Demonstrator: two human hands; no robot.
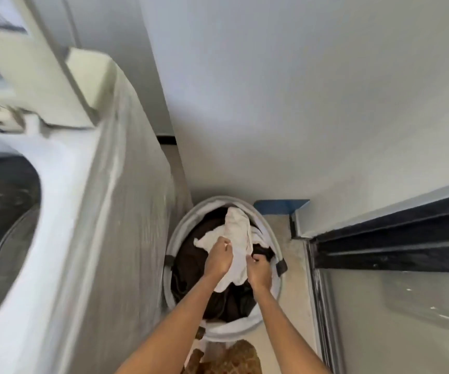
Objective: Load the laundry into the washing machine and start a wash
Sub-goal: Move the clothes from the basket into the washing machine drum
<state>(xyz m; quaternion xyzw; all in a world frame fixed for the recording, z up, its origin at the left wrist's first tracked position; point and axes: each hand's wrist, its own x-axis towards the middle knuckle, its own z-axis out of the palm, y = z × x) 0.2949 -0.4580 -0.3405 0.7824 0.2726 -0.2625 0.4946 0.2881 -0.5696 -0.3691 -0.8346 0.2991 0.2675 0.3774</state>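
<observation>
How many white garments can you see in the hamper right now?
1: a white garment lies on top of the dark clothes in the hamper, gripped by the left hand and right hand. More may be buried underneath.

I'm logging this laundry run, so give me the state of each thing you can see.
Washing machine: open on top, drum visible.
Laundry basket: on the floor, full of dark clothes.
White cloth: atop the pile, gripped by both hands.
Left hand: grips the cloth.
Right hand: grips the cloth.
</observation>
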